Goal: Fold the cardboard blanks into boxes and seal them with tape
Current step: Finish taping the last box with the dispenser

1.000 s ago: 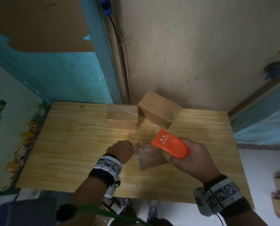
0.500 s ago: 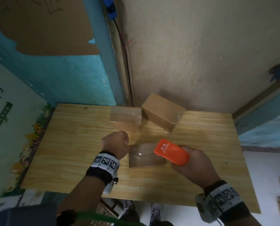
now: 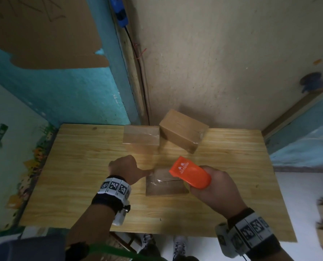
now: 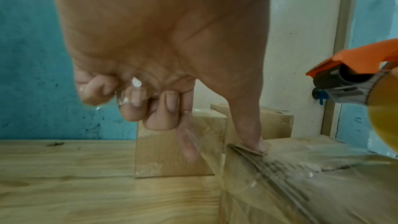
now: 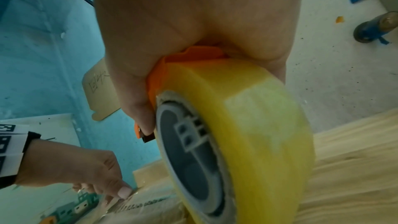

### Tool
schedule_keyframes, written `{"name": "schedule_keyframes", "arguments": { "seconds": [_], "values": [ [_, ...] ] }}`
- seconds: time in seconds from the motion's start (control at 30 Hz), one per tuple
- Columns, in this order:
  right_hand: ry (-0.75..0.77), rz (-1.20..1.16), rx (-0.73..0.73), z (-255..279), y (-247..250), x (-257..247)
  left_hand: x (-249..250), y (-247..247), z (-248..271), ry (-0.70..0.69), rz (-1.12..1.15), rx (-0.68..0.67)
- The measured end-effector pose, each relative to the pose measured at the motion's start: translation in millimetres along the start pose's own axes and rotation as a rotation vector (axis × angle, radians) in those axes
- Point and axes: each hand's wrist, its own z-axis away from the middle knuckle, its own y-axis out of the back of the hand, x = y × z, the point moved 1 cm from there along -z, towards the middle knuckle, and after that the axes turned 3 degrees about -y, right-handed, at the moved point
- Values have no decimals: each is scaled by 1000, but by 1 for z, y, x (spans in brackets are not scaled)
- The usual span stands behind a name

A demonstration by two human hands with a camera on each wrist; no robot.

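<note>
On the pale wooden bench [image 3: 81, 166] a small brown cardboard box [image 3: 164, 187] lies near the middle, its top seam covered by a wrinkled strip of clear tape [image 4: 297, 161]. The left hand [image 3: 126, 169], at nine o'clock of that box, has its fingers curled into the palm while the thumb [image 4: 247, 125] reaches out straight and presses the tape end down on the box's left top edge. The right hand [image 3: 217, 187], at three o'clock of the box, is wrapped around an orange plastic tape dispenser [image 3: 189, 172] loaded with a yellowish roll of clear tape [image 5: 247, 125]; the dispenser's front end hangs over the right part of the box top, and whether it touches the cardboard cannot be told. At twelve o'clock, against the wall, stand two more taped brown cardboard boxes: a squarish one [image 3: 141, 139] set straight, and a longer one [image 3: 183, 133] just beside it at its right, turned at an angle. A flat piece of brown cardboard [image 3: 40, 31] is on the turquoise wall [image 3: 63, 87] at ten o'clock.
</note>
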Motion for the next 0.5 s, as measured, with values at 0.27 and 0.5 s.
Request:
{"name": "schedule_keyframes", "arguments": {
  "seconds": [0.27, 0.5],
  "values": [
    [-9, 11, -16, -1, -1, -8, -4, -20, 3, 93, -24, -62],
    [37, 63, -157, -7, -4, -24, -7, -27, 11, 232, 81, -132]
  ]
}}
